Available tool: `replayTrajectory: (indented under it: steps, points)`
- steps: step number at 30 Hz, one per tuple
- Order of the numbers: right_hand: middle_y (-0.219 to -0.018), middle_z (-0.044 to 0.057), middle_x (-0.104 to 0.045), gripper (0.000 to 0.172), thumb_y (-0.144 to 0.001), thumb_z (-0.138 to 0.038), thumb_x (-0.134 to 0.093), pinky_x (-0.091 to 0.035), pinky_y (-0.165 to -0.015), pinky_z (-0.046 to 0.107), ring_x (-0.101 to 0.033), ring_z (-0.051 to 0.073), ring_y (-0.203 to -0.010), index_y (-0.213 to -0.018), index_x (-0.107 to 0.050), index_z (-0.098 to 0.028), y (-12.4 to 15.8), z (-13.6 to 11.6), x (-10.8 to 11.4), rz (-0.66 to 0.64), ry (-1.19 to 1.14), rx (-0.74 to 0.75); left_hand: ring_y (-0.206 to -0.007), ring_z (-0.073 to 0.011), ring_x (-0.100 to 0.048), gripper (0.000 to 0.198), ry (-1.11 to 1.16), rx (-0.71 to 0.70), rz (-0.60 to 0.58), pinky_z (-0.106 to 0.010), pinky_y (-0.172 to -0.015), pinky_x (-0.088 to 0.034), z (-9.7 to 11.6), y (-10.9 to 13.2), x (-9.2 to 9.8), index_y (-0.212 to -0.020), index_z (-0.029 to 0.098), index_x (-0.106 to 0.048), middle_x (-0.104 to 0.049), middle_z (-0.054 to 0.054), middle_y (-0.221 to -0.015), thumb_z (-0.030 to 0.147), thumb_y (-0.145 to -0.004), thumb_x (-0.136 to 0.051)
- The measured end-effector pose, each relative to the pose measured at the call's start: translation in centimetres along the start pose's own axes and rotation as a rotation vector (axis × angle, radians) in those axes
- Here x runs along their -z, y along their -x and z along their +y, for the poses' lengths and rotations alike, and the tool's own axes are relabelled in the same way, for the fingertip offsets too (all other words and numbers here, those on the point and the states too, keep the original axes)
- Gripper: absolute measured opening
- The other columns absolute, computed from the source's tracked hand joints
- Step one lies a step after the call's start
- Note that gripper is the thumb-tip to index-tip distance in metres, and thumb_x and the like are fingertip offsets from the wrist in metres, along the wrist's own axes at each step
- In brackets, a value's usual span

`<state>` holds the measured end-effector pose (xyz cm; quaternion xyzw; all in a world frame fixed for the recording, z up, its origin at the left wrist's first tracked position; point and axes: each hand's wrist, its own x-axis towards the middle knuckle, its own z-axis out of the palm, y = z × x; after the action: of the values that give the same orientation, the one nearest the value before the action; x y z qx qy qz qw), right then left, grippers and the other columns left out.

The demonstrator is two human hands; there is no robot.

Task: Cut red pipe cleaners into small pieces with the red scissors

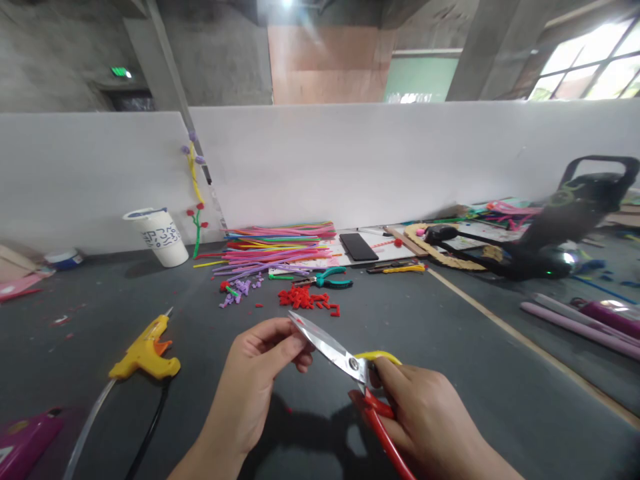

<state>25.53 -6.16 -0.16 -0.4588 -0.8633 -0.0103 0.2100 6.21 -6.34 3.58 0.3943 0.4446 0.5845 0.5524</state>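
The right hand [425,420] was closed around the red and yellow handles of the scissors [333,351], and the blades pointed up to the left hand [260,373]. The left hand had its fingers pinched together just at the blade tip; I could not tell if something small was between them. Beyond both hands, on the desk [450,347], lay a heap of red pieces [310,299] and teal pliers [330,279]. A yellow glue gun [145,353] lay to the left of the left hand.
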Motion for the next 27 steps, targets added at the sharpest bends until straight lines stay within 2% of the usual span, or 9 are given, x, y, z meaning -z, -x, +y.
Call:
replayTrajectory:
  steps: [6, 8, 10, 12, 14, 16, 20, 23, 27]
  points:
    - [-0.050, -0.002, -0.050, 0.027, -0.077, -0.042, -0.046, -0.023, -0.043, 0.023, -0.044, 0.012, -0.041, -0.062, -0.044, -0.020, -0.1, 0.5, 0.3, -0.033, -0.029, -0.042, -0.053, -0.0087, -0.053, 0.003, -0.024, 0.016, 0.003, -0.018, -0.051, -0.043, 0.1, -0.1, 0.1, -0.067, 0.014, -0.067, -0.063, 0.000, -0.059, 0.015, -0.065, -0.065]
    - [-0.048, -0.003, -0.047, 0.027, -0.076, -0.041, -0.047, -0.023, -0.042, 0.022, -0.041, 0.011, -0.041, -0.060, -0.043, -0.020, -0.3, 0.6, 0.5, -0.045, -0.111, -0.118, -0.052, -0.0087, -0.054, 0.003, -0.028, 0.049, -0.008, -0.018, -0.051, -0.043, 0.1, -0.2, 0.0, -0.067, 0.014, -0.066, -0.063, -0.001, -0.058, 0.016, -0.065, -0.065]
    - [-0.047, -0.004, -0.043, 0.027, -0.076, -0.039, -0.046, -0.024, -0.042, 0.021, -0.038, 0.009, -0.041, -0.058, -0.042, -0.020, -0.8, 0.3, 0.9, -0.085, -0.301, -0.237, -0.051, -0.0085, -0.054, 0.003, -0.032, 0.104, -0.043, -0.019, -0.051, -0.043, -0.1, -0.1, -0.2, -0.066, 0.014, -0.064, -0.063, -0.001, -0.058, 0.017, -0.066, -0.065]
    - [-0.050, -0.005, -0.042, 0.023, -0.076, -0.033, -0.046, -0.027, -0.042, 0.019, -0.038, 0.008, -0.044, -0.058, -0.042, -0.019, -1.5, 0.0, 1.2, -0.138, -0.599, -0.334, -0.051, -0.0082, -0.054, 0.005, -0.040, 0.169, -0.116, -0.018, -0.051, -0.042, -0.4, 0.0, -0.5, -0.065, 0.014, -0.063, -0.063, -0.001, -0.058, 0.018, -0.067, -0.064]
    - [-0.050, -0.006, -0.040, 0.014, -0.073, -0.030, -0.048, -0.028, -0.041, 0.018, -0.037, 0.007, -0.043, -0.066, -0.048, -0.018, -2.2, -0.4, 1.4, -0.172, -0.875, -0.415, -0.050, -0.0078, -0.053, 0.006, -0.046, 0.247, -0.201, -0.018, -0.050, -0.041, -0.6, 0.2, -0.8, -0.064, 0.013, -0.062, -0.062, -0.001, -0.058, 0.018, -0.068, -0.063]
    - [-0.045, -0.008, -0.039, 0.014, -0.071, -0.031, -0.050, -0.029, -0.038, 0.017, -0.036, 0.006, -0.037, -0.075, -0.051, -0.018, -2.7, -0.6, 1.3, -0.204, -1.082, -0.488, -0.049, -0.0076, -0.053, 0.007, -0.041, 0.328, -0.287, -0.018, -0.049, -0.040, -0.9, 0.3, -1.0, -0.064, 0.012, -0.061, -0.062, -0.002, -0.057, 0.018, -0.068, -0.062]
    - [-0.037, -0.010, -0.039, 0.014, -0.071, -0.031, -0.050, -0.032, -0.035, 0.017, -0.035, 0.006, -0.031, -0.073, -0.051, -0.018, -3.2, -1.0, 1.1, -0.273, -1.268, -0.495, -0.047, -0.0073, -0.052, 0.007, -0.044, 0.412, -0.384, -0.018, -0.048, -0.039, -1.2, 0.5, -1.2, -0.064, 0.011, -0.061, -0.061, -0.003, -0.056, 0.017, -0.066, -0.063]
    - [-0.036, -0.010, -0.039, 0.011, -0.071, -0.027, -0.050, -0.031, -0.034, 0.016, -0.034, 0.005, -0.030, -0.067, -0.049, -0.017, -3.2, -1.1, 1.1, -0.325, -1.260, -0.489, -0.047, -0.0075, -0.052, 0.007, -0.071, 0.435, -0.393, -0.019, -0.048, -0.039, -1.3, 0.5, -1.1, -0.066, 0.011, -0.063, -0.061, -0.003, -0.056, 0.017, -0.065, -0.064]
    - [-0.043, -0.008, -0.046, 0.007, -0.070, -0.023, -0.048, -0.029, -0.033, 0.014, -0.035, 0.003, -0.031, -0.066, -0.047, -0.017, -3.1, -1.2, 1.3, -0.340, -1.295, -0.436, -0.049, -0.0093, -0.054, 0.009, -0.021, 0.458, -0.379, -0.020, -0.050, -0.039, -1.4, 0.6, -1.2, -0.067, 0.010, -0.063, -0.063, -0.005, -0.059, 0.019, -0.067, -0.062]
